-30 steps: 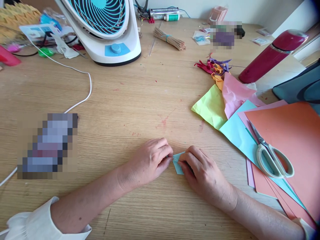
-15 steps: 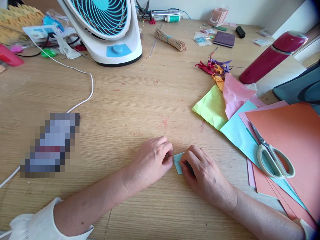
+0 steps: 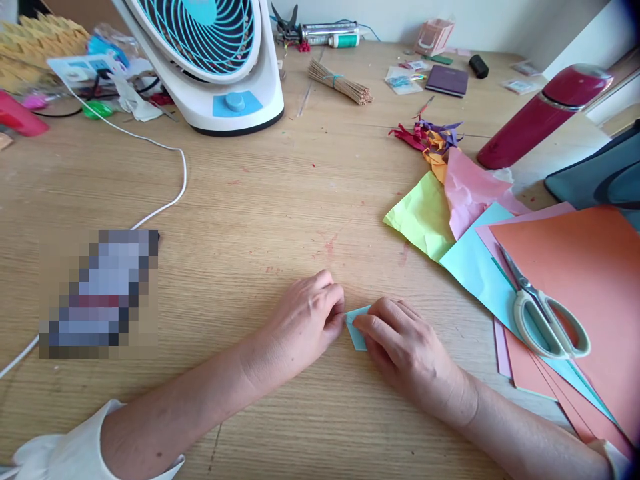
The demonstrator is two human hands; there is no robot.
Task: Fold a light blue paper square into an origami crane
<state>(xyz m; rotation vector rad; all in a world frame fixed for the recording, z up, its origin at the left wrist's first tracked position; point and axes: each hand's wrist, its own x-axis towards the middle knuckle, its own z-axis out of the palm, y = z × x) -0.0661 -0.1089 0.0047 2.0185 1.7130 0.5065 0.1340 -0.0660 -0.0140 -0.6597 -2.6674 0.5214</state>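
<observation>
Paper (image 3: 357, 340), light blue and folded small, lies on the counter (image 3: 280, 213) between my hands. My right hand (image 3: 417, 360) covers its right part, index finger resting on top; the thumb is hidden, so I cannot tell if it pinches. My left hand (image 3: 305, 317) has its fingers bunched at the paper's left tip, their grip hidden too. Right, scissors (image 3: 539, 303) lie on coloured sheets (image 3: 595, 267); far left stands a fan (image 3: 193, 107).

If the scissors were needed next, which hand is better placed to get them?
Probably the right hand: the scissors lie on its side, atop coloured paper, while the left hand is farther off, beyond the small blue paper.
</observation>
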